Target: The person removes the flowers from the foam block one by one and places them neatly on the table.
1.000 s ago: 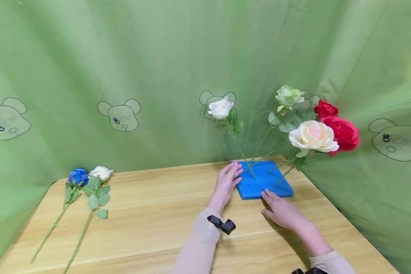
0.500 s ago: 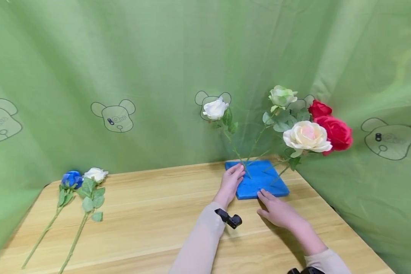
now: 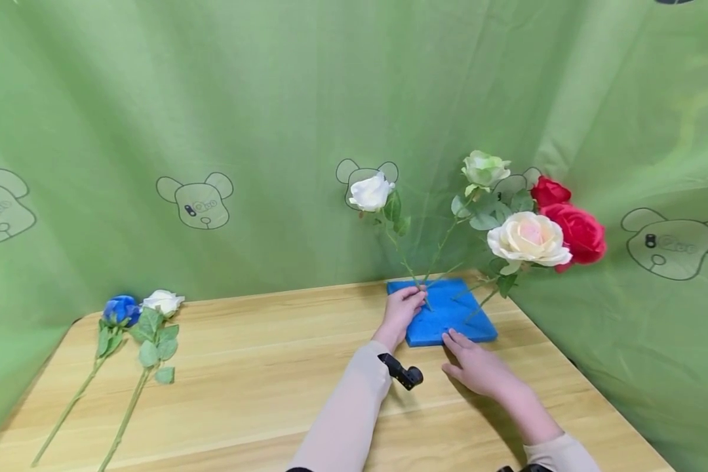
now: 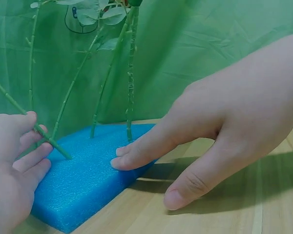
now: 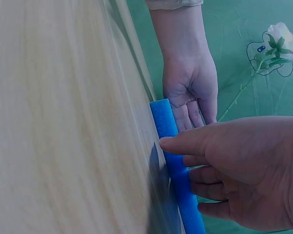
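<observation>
A blue foam block [image 3: 448, 314] lies on the table with several artificial roses stuck upright in it. My left hand [image 3: 401, 311] is at its left side and pinches the lower stem of the white rose [image 3: 372, 192] between thumb and fingers; in the left wrist view, that stem [image 4: 12, 100] slants into the foam. With fairly straight fingers, my right hand [image 3: 480, 367] touches the block's front edge, its thumb [image 4: 178, 199] down by the tabletop. Right of the white rose stand a pale green rose [image 3: 485, 169], a cream-pink rose [image 3: 530, 238] and red roses [image 3: 578, 233].
At the table's left lie a blue rose [image 3: 120, 310] and another white rose [image 3: 162, 302], stems toward the front. A green curtain [image 3: 271, 131] hangs behind and along the sides of the wooden table [image 3: 242, 380].
My left hand has moved right and in to the white rose's stem, its fingers closing on it. The right hand keeps its place on the foam. The head view has shifted slightly.
</observation>
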Demonstrator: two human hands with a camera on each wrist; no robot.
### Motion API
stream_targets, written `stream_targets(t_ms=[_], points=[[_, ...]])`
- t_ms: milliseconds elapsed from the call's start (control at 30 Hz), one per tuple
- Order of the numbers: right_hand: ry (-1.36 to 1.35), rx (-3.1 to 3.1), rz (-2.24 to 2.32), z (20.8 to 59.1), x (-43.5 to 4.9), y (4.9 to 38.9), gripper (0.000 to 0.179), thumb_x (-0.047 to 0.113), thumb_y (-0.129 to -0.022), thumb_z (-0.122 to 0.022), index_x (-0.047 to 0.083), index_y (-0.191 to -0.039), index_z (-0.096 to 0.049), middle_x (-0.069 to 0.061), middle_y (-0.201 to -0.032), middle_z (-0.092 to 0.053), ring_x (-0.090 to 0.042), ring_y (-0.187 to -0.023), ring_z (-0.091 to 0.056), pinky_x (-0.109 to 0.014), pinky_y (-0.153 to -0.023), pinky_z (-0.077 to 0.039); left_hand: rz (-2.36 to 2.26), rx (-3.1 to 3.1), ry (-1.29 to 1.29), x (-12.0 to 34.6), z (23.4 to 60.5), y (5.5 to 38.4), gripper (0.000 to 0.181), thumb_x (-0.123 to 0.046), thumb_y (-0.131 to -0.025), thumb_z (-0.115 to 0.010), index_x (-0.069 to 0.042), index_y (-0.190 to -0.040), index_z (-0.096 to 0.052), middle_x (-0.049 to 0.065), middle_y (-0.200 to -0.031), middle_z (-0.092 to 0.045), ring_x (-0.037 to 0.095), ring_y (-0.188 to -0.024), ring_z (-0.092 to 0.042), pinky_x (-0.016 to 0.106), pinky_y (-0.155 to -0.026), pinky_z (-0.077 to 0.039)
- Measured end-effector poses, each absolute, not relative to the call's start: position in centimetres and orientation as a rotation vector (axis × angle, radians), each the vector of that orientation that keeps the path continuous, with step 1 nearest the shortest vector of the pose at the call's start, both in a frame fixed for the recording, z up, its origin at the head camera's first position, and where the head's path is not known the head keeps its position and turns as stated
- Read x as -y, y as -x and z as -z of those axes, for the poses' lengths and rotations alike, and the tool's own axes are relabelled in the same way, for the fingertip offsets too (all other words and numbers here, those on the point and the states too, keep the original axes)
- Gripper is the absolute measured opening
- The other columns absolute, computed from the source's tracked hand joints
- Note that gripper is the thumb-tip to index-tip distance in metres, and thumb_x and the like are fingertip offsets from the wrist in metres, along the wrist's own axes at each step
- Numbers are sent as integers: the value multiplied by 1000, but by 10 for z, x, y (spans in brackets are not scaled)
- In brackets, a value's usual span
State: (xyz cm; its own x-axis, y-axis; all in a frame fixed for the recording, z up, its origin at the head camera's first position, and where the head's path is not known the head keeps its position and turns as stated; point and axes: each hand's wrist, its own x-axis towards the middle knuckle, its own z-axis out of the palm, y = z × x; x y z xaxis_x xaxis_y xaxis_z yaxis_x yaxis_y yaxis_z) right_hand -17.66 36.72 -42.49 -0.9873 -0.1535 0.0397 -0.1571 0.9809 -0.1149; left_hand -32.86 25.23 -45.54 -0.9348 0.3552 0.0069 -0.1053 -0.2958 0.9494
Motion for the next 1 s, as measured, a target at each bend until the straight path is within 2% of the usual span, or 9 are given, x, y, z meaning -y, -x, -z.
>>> stream_targets(t_ms=[200, 400, 833, 1000], points=[[-249, 3095, -190, 422, -366, 175, 61, 28, -92, -66, -8, -137, -48, -32, -144, -44, -48, -130, -47, -59, -103, -45, -2289, -1695, -321, -253, 455, 328, 24, -12, -97, -59, 1, -113, -70, 14, -118, -70, 29, -110, -66, 40, -100, -53], [-247, 3084, -169, 426, -368, 176, 60, 27, -92, -65, -8, -137, -48, -31, -144, -44, -47, -130, -47, -58, -103, -45, -2330, -1703, -293, -255, 456, 327, 23, -12, -96, -60, 1, -110, -71, 14, -112, -72, 28, -103, -68, 41, -96, -55], [-259, 3090, -187, 423, -368, 177, 60, 26, -92, -66, -9, -137, -48, -32, -144, -44, -47, -130, -47, -57, -104, -45, -2403, -1776, -301, -260, 459, 324, 22, -9, -96, -59, 6, -108, -70, 20, -112, -71, 32, -100, -69, 44, -90, -58], [-265, 3089, -184, 425, -369, 177, 60, 27, -92, -66, -9, -137, -48, -32, -144, -44, -47, -130, -47, -57, -104, -45, -2401, -1821, -300, -262, 460, 322, 22, -10, -96, -60, 6, -108, -70, 15, -108, -73, 25, -94, -70, 41, -86, -60]])
